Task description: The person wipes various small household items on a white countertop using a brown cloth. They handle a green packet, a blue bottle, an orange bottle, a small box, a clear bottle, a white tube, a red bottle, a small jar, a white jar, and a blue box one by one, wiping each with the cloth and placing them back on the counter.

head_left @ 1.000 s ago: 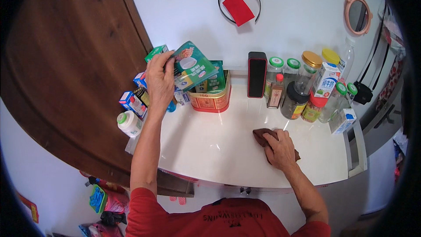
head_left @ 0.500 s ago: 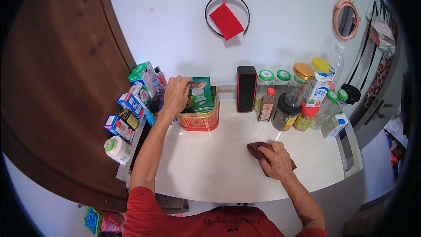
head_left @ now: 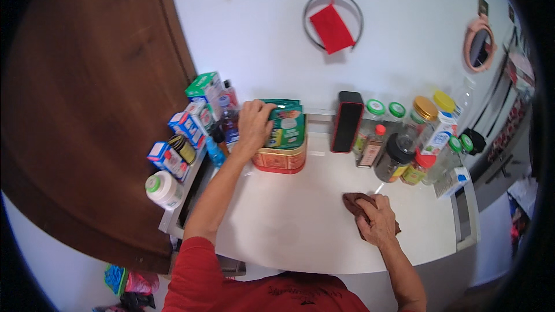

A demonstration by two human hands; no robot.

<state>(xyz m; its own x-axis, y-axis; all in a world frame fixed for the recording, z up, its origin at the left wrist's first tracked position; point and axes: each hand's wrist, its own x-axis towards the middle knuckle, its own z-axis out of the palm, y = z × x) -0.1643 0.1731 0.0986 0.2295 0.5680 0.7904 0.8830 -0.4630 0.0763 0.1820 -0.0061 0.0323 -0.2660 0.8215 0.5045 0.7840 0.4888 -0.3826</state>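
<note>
Currently, both hands are occupied at a white tabletop (head_left: 306, 211): green packets (head_left: 291, 129) left, brown cloth (head_left: 354, 201) right.
Left hand (head_left: 254, 127) bends its fingers over the packets' left side (thumb hidden; pinching or merely pressing, cannot tell). Packets stand in a red-and-gold tin (head_left: 282, 162) near the back edge, left of centre, its walls evidently holding them upright. Right hand (head_left: 378, 222) clutches the cloth against the surface toward the front edge, bunched, probably for firmer purchase. Jars (head_left: 376, 110) crowd the back right corner.
</note>
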